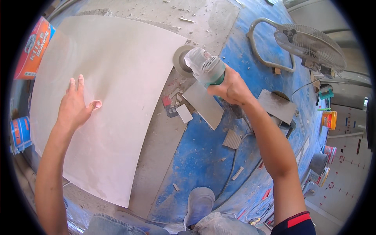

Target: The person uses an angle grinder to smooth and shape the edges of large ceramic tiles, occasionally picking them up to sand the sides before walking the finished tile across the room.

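A large pale tile lies in front of me, filling the left half of the view. My left hand rests on it with fingers stretched out and thumb apart. In my right hand is an angle grinder with a clear and green body, the fingers wrapped round it. Its round grey disc is at the tile's upper right edge; whether it touches cannot be made out. Beside that edge lie a tile offcut and a small white piece.
A grey floor fan stands at the far right. Blue dusty sheeting covers the floor, crossed by cables. An orange box and a blue bucket are at the left. Tile scraps lie right of my forearm. My shoe is below.
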`<control>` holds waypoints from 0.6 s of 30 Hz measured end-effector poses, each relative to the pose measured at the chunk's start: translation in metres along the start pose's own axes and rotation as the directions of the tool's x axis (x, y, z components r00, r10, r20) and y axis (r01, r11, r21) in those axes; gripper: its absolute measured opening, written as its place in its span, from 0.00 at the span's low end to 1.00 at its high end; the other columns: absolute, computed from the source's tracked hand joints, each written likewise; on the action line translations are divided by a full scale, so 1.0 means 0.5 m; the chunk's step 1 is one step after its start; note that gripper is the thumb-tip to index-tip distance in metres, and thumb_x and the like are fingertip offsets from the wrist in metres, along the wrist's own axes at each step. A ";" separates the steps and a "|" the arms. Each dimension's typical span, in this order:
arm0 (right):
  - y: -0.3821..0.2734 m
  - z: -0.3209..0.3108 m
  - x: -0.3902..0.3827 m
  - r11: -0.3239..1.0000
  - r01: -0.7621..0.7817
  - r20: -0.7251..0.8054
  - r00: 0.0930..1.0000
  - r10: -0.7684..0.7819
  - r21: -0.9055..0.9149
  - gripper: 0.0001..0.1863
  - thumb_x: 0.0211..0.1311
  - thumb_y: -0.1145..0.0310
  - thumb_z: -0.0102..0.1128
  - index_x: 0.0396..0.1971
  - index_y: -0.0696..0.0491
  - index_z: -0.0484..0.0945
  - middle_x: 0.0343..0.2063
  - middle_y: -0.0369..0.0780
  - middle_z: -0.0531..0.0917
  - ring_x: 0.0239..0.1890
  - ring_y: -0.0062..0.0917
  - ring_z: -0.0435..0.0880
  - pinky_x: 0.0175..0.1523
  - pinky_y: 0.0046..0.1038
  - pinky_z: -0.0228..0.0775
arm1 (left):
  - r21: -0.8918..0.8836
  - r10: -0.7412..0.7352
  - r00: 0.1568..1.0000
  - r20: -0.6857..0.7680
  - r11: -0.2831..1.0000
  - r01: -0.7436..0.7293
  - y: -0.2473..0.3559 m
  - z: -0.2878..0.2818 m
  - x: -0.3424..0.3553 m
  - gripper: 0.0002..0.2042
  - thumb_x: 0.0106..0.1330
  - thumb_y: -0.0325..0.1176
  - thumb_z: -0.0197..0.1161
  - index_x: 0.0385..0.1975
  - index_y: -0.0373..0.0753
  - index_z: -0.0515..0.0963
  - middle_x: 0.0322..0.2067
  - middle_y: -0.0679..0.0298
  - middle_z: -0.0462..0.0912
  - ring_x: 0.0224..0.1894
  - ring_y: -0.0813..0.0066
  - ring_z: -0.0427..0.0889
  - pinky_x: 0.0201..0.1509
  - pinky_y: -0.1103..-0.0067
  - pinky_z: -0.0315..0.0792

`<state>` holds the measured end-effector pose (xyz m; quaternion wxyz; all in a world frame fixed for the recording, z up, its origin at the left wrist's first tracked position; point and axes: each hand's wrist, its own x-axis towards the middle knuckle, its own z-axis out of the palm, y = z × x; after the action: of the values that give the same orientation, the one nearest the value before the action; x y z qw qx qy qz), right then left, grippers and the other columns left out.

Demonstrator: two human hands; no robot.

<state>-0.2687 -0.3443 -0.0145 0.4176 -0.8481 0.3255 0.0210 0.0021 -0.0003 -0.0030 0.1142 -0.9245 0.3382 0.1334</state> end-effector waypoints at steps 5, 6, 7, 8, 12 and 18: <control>0.003 -0.008 0.022 0.999 0.009 -0.028 1.000 -0.010 -0.054 0.37 0.36 0.62 0.71 0.53 0.57 0.76 0.40 0.48 0.85 0.44 0.39 0.84 0.53 0.31 0.73 | 0.006 0.000 1.000 -0.003 1.000 0.000 0.001 -0.002 0.001 0.51 0.57 0.54 0.71 0.73 0.31 0.50 0.68 0.31 0.55 0.67 0.38 0.66 0.68 0.62 0.65; 0.004 -0.009 0.026 0.999 0.008 -0.027 1.000 -0.010 -0.053 0.37 0.36 0.62 0.71 0.53 0.57 0.76 0.40 0.48 0.85 0.44 0.39 0.84 0.53 0.31 0.73 | 0.007 0.000 1.000 -0.002 1.000 0.000 0.002 -0.003 0.001 0.51 0.57 0.54 0.71 0.73 0.31 0.50 0.68 0.31 0.55 0.67 0.38 0.66 0.68 0.62 0.65; 0.005 -0.010 0.029 0.999 0.001 -0.018 1.000 -0.002 -0.041 0.37 0.36 0.65 0.70 0.55 0.57 0.76 0.42 0.44 0.85 0.44 0.34 0.82 0.54 0.29 0.72 | -0.001 -0.005 1.000 0.001 1.000 0.005 0.003 -0.005 0.001 0.51 0.57 0.53 0.71 0.73 0.31 0.50 0.68 0.31 0.55 0.67 0.39 0.66 0.68 0.62 0.65; 0.006 -0.012 0.031 1.000 -0.007 -0.010 1.000 0.007 -0.028 0.38 0.36 0.67 0.69 0.56 0.56 0.76 0.43 0.40 0.84 0.44 0.29 0.80 0.56 0.27 0.71 | -0.009 -0.010 1.000 0.004 1.000 0.010 0.004 -0.006 0.001 0.51 0.57 0.53 0.71 0.73 0.31 0.50 0.68 0.31 0.55 0.67 0.39 0.66 0.68 0.63 0.65; 0.008 -0.013 0.034 1.000 0.003 0.020 1.000 -0.003 -0.019 0.37 0.37 0.67 0.70 0.56 0.56 0.75 0.44 0.40 0.84 0.45 0.29 0.80 0.56 0.27 0.71 | -0.016 -0.016 1.000 0.011 1.000 0.016 0.005 -0.005 0.001 0.51 0.57 0.52 0.72 0.73 0.31 0.50 0.68 0.31 0.55 0.67 0.39 0.66 0.68 0.63 0.65; 0.000 0.003 0.008 1.000 0.028 0.022 0.999 -0.028 0.003 0.36 0.39 0.63 0.70 0.54 0.57 0.75 0.41 0.48 0.85 0.44 0.38 0.83 0.53 0.32 0.73 | -0.015 -0.019 1.000 0.013 1.000 0.019 0.005 -0.006 0.001 0.51 0.57 0.52 0.72 0.73 0.31 0.50 0.68 0.31 0.55 0.68 0.39 0.65 0.69 0.62 0.64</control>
<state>-0.2654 -0.3452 -0.0166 0.4228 -0.8515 0.3091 0.0242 0.0014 -0.0034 -0.0007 0.1107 -0.9277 0.3275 0.1408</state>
